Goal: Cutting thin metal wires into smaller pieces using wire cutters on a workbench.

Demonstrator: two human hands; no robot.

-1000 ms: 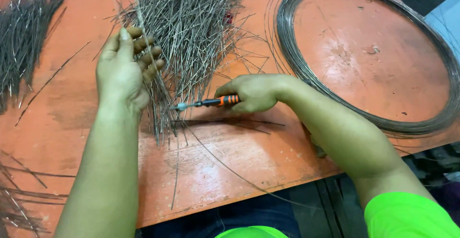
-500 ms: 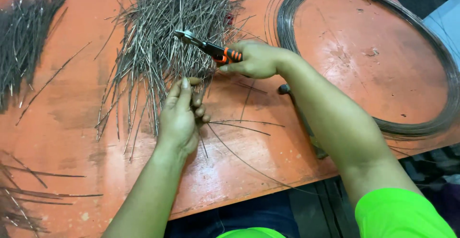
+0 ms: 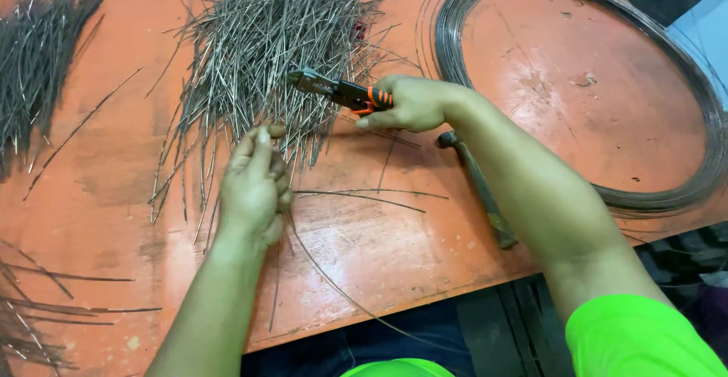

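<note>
Thin grey steel wire, a single long strand, runs from under the left hand toward the near edge of the orange-painted metal table and off it. The left hand rests curled on the strand's far end, at the near fringe of a heap of short cut wire pieces; whether its fingers actually pinch the strand I cannot tell. The right hand is closed around the orange-and-black handles of a pair of cutting pliers, their nose lying over the heap.

The strand looks light, springy and stiff enough to hold a curve, with sharp ends; it is likely best pinched close to the end. A large coil of grey wire lies far right, a dark-handled tool lies partly under the right forearm, and another bundle of cut wires sits far left.
</note>
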